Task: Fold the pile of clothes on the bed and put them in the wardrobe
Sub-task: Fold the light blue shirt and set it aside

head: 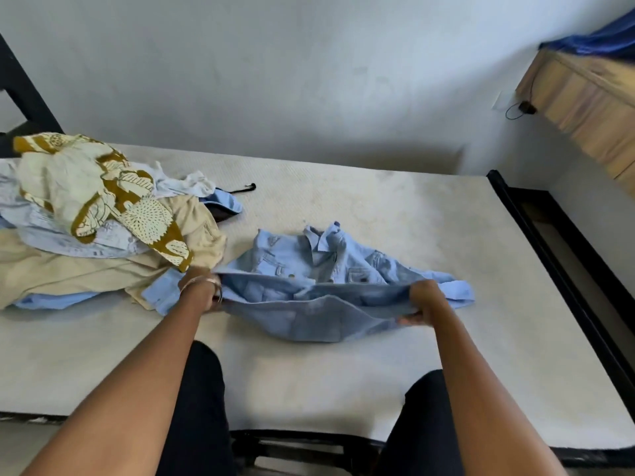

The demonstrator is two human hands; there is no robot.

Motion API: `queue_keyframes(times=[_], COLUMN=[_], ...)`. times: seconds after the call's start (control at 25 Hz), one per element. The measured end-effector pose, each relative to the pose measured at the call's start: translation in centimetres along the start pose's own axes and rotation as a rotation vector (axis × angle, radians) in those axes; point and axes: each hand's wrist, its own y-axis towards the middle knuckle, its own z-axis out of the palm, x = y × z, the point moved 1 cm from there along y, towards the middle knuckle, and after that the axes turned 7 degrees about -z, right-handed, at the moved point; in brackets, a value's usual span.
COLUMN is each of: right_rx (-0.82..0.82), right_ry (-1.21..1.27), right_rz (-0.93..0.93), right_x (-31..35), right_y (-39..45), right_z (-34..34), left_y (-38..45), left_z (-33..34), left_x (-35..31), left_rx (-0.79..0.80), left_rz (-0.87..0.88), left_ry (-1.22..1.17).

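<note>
Both hands — left hand [202,290], right hand [424,302] — grip blue shirt [309,304], fingertips hidden

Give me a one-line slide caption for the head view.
Both hands, left and right, grip the light blue shirt's hem on the mattress, unfolded clothes pile beside.

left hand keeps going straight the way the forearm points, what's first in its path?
Likely the pile of clothes: the left hand, gripping the light blue denim jacket at its edge, points up and away, with the beige garment and the patterned mustard cloth just beyond. Depth is unclear.
</note>
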Motion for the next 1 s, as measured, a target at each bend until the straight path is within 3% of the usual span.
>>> queue_keyframes(times=[0.08, 0.2, 0.28, 0.36, 0.4, 0.48, 0.52, 0.64, 0.76, 0.88, 0.96, 1.0], right_rx=[0.003, -0.097, -0.140, -0.202, -0.278, -0.384, -0.358, -0.059, 0.154, 0.192, 0.258, 0.334], right_ry=[0.573, 0.976, 1.009, 0.862, 0.697, 0.160, -0.109, -0.675, -1.145, -1.413, -1.301, -1.156], right_rz=[-0.158, -0.566, -0.734, -0.780, -0.743, -0.658, -0.610, -0.340, -0.074, -0.224, -0.460, -0.568], right_x=[5.3, 12.4, 13.7, 11.5, 9.5, 4.0, 1.0, -6.3, -9.9, -8.3, -7.2, -6.9], right_y=[0.6, -0.4, -1.8, -3.3, -3.7, -3.3, -2.4, -1.1, -3.1, -3.9, -3.4, -3.4], right_z=[-0.5, -2.9, -4.1, -4.3, -4.2, -3.9, -3.7, -2.9, -1.6, 1.4, 5.2, 7.5], left_y=[-0.8, 0.5, -2.4, -4.8, -5.2, -3.5, -2.3, 0.4, 1.0, -0.1, -2.2, -3.8], left_z=[0.5, 0.1, -1.4, -2.6, -2.8, -3.0, -3.1, -3.4, -2.5, -0.1, 3.2, 5.4], left_x=[-5.6, -13.1, -15.9, -14.6, -12.6, -6.5, -3.4, 4.9, 8.7, 7.6, 6.2, 6.0], left_rx=[0.122, 0.076, 0.007, 0.013, -0.010, -0.059, 0.003, 0.187, 0.278, 0.373, 0.358, 0.373], left_rz=[0.082, 0.429, 0.529, 0.548, 0.544, 0.569, 0.595, 0.570, 0.371, 0.220, 0.328, 0.444], left_ry=[-0.517, -0.740, -0.844, -0.963, -0.910, -0.416, -0.129, 0.649, 1.103, 1.432, 1.635, 1.605])
